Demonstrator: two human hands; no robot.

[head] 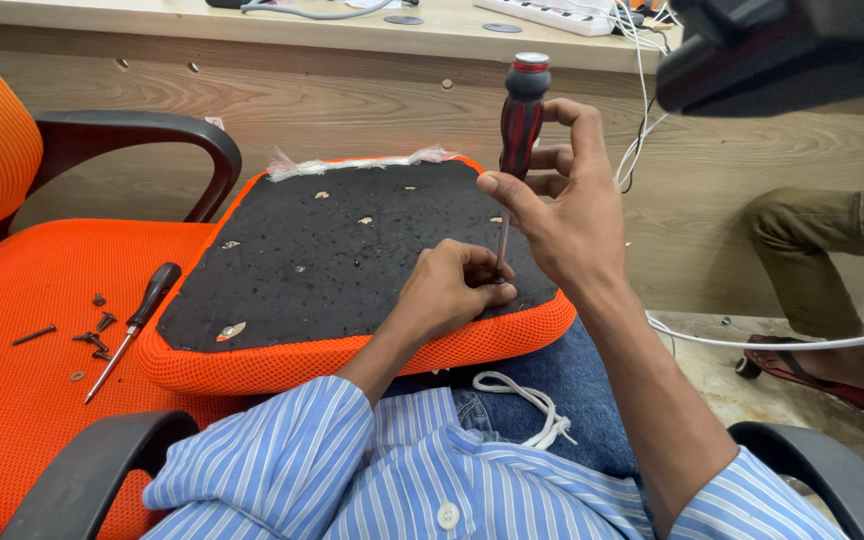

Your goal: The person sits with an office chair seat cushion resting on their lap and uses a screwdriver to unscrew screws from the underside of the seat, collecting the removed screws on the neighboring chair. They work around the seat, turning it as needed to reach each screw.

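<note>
Two hands: I saw both at work over an upturned seat cushion (332, 260) that rested across the person's lap.
Right hand (562, 205): its fingers (512, 195) were closed around the red-and-black handle of a screwdriver (522, 120), held upright with the handle topmost.
Screwdriver shaft: it ran down from the right hand to the cushion's black underside, near the right edge.
Left hand (452, 290): it lay curled on the black underside, fingers pinched together at the base of the shaft; I could not tell whether they held a screw.
Seat cushion: orange mesh rim, black underside up, with several small pale fittings scattered across it.
Second screwdriver (137, 325): black handle, lying on the orange chair seat (22, 400) just left of the cushion.
Loose screws (92, 335): a small cluster beside that tool, on the same seat.
Worktop (352, 30): wooden, beyond the cushion, carrying a white power strip (542, 15).
Another person: a trousered leg (812, 250), at far right.
</note>
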